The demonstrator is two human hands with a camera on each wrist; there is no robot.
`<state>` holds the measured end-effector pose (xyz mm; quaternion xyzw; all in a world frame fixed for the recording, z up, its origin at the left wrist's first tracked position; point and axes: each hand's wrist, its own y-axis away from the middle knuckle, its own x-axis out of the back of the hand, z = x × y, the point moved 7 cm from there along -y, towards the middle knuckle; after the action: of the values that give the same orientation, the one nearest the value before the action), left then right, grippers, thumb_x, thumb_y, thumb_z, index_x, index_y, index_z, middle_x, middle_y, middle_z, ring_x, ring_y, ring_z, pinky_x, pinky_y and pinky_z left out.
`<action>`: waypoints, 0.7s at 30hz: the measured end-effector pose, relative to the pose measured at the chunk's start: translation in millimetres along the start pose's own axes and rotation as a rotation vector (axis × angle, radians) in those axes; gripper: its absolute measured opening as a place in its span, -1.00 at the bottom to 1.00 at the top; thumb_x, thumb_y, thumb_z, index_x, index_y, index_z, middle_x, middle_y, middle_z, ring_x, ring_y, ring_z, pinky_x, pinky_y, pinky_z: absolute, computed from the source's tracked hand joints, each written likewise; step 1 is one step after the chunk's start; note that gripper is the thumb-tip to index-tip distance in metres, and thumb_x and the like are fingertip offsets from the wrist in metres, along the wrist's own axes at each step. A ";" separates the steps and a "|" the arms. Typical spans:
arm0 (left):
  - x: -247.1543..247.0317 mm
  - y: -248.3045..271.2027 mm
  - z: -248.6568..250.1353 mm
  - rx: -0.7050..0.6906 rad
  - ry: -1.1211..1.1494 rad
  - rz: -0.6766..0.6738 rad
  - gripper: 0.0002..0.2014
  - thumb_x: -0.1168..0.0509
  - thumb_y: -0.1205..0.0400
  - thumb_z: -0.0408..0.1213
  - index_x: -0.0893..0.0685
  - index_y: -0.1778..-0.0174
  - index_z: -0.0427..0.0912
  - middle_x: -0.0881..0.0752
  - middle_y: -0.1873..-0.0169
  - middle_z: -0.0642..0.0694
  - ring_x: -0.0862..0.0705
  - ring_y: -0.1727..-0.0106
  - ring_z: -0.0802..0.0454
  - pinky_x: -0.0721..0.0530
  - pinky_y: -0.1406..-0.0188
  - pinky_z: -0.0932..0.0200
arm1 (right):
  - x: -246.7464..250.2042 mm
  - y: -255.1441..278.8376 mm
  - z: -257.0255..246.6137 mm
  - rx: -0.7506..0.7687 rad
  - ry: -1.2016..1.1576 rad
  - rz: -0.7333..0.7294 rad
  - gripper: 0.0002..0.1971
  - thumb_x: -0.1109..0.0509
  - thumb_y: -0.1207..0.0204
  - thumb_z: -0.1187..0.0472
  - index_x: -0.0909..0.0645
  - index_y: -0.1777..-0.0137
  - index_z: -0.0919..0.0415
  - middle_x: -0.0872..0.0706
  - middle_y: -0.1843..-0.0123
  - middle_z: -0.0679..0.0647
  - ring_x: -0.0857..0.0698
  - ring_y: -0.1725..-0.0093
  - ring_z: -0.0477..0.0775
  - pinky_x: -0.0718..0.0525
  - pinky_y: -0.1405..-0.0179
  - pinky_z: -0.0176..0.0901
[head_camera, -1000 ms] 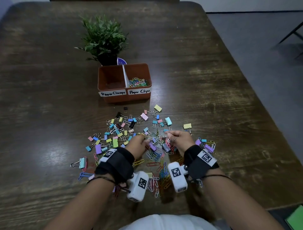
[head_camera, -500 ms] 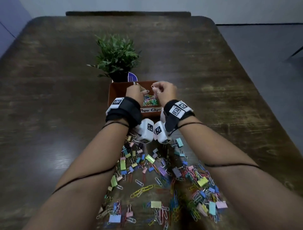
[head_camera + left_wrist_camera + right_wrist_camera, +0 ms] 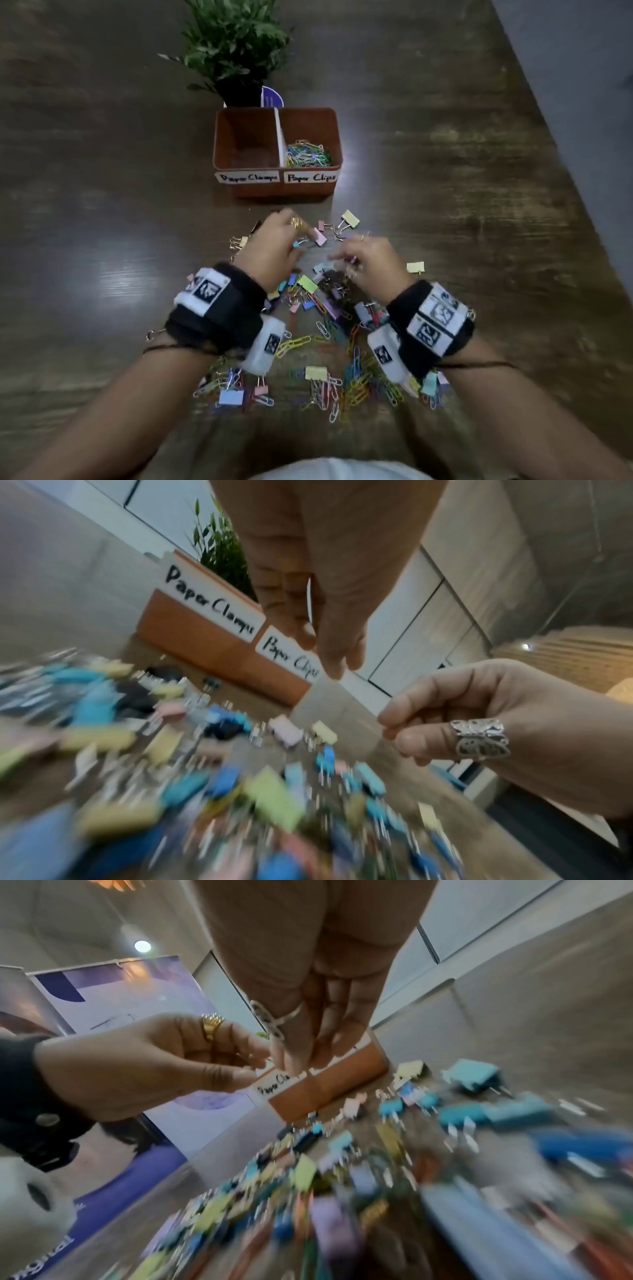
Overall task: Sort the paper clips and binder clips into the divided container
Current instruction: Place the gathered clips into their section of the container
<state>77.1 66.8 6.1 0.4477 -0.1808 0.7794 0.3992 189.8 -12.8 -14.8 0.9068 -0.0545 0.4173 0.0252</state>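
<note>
The left hand (image 3: 274,246) hovers with loosely curled, empty fingers over the scattered binder clips (image 3: 308,284) and paper clips (image 3: 356,370); the right hand (image 3: 373,263) likewise, just beside it. Beyond them stands the divided container (image 3: 239,186), paper clips in its right compartment, a potted plant (image 3: 233,44) behind. Half a second ago both hands were over the container.

Head view high, looking down the table (image 3: 102,240) — wrist views low, close, sharing the container (image 3: 212,642).

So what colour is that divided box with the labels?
The divided box is orange-brown, with white handwritten labels; the head view shows it best.
</note>
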 end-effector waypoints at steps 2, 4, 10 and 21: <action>-33.5 39.7 3.1 0.009 -0.018 -0.146 -0.82 -0.32 -0.59 -0.38 -0.72 -0.07 -0.17 -0.59 -0.11 -0.10 -0.60 -0.13 -0.02 -0.56 -0.25 0.10 | -25.3 40.2 4.2 -0.046 -0.002 -0.175 -0.87 -0.48 -0.39 0.44 -0.78 0.14 0.23 -0.79 0.17 0.08 -0.70 0.14 0.03 -0.68 0.00 -0.07; -63.7 69.5 2.7 0.016 -0.023 -0.295 -0.82 -0.29 -0.62 -0.31 -0.71 -0.08 -0.24 -0.59 -0.13 -0.09 -0.62 -0.10 0.01 -0.61 -0.23 0.08 | -45.2 69.8 10.2 -0.098 0.021 -0.333 -0.84 -0.44 -0.44 0.38 -0.77 0.03 0.20 -0.77 0.06 0.06 -0.69 0.03 0.03 -0.64 -0.11 0.03; -109.9 106.0 5.0 0.086 -0.124 -0.402 -0.37 -0.22 -0.55 0.18 -0.42 -0.48 -0.08 -0.41 -0.37 -0.05 -0.37 -0.39 0.01 -0.43 -0.43 0.05 | -69.8 108.0 7.2 -0.217 0.151 -0.503 -0.19 -0.58 -0.27 0.01 -0.33 -0.52 0.03 -0.38 -0.42 -0.08 -0.39 -0.39 -0.01 -0.43 -0.45 0.02; -137.7 107.6 29.5 0.116 -0.422 -0.476 -0.05 -0.46 -0.20 0.33 -0.45 -0.42 -0.15 -0.23 -0.45 -0.10 -0.22 -0.46 -0.15 -0.45 -0.41 -0.10 | -62.3 122.2 30.4 -0.311 0.287 -0.392 -0.70 -0.42 -0.45 0.21 -0.57 -0.19 0.11 -0.59 -0.20 0.02 -0.48 -0.24 0.05 -0.50 -0.26 -0.07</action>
<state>47.7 -81.7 -86.1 0.6512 -0.1054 0.5631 0.4979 157.8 -132.0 -81.9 0.8168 0.0627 0.5152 0.2517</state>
